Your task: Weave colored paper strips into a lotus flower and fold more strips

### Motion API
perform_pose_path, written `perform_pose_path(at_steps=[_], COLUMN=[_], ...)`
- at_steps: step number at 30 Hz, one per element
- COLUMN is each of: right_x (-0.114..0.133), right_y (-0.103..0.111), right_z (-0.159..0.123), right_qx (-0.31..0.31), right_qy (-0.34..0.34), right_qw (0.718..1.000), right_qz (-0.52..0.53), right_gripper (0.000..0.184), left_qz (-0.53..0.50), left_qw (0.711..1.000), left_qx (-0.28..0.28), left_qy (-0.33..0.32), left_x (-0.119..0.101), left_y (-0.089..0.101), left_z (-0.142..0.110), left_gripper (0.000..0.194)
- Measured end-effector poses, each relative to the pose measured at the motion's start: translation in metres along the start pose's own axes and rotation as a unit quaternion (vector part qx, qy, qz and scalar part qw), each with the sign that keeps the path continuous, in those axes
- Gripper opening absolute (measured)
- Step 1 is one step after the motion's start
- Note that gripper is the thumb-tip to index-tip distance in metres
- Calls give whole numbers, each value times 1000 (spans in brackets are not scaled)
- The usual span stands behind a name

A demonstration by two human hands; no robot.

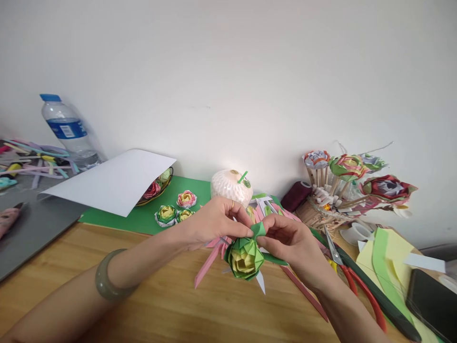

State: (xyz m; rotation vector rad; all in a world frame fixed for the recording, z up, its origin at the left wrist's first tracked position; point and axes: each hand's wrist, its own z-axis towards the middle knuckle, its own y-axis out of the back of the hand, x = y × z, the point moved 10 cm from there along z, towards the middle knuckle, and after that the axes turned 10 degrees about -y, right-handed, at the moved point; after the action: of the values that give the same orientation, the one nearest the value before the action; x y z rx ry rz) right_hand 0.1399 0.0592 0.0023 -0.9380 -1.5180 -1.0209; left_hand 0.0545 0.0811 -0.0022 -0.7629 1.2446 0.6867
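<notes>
A folded paper flower [244, 261], yellow inside and green outside, is held over the wooden table with its opening toward me. My left hand [221, 220] pinches its upper edge between thumb and fingers. My right hand [291, 238] has thumb and finger closed on a green paper petal [259, 230] at the flower's top, close to the left fingertips. White paper points [261, 282] stick out below the bloom. Behind both hands lie pink paper strips [209, 267], partly covered. Three finished paper flowers [186, 199] rest on a green sheet [135, 224] to the left.
Red-handled scissors [364, 290] lie right of my right forearm, beside yellow and green paper [383, 257] and a phone [433, 302]. A basket of stemmed flowers [323, 209] and a white round container [228, 185] stand behind. White paper [117, 183] and a bottle [69, 128] are left.
</notes>
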Motion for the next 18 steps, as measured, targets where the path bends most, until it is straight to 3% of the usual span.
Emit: perform_pose_path(at_steps=[7, 18], right_x=[0, 2], right_y=[-1, 5], right_z=[4, 1], right_qx=[17, -45], right_qy=[-3, 33], right_qw=[1000, 996], right_qz=[19, -67], right_gripper=[17, 12], left_qz=[-47, 79], left_qw=[998, 996], left_qx=[20, -30], left_qy=[32, -22], left_x=[7, -2], left_y=[-5, 6], left_z=[0, 2], left_gripper=[6, 5])
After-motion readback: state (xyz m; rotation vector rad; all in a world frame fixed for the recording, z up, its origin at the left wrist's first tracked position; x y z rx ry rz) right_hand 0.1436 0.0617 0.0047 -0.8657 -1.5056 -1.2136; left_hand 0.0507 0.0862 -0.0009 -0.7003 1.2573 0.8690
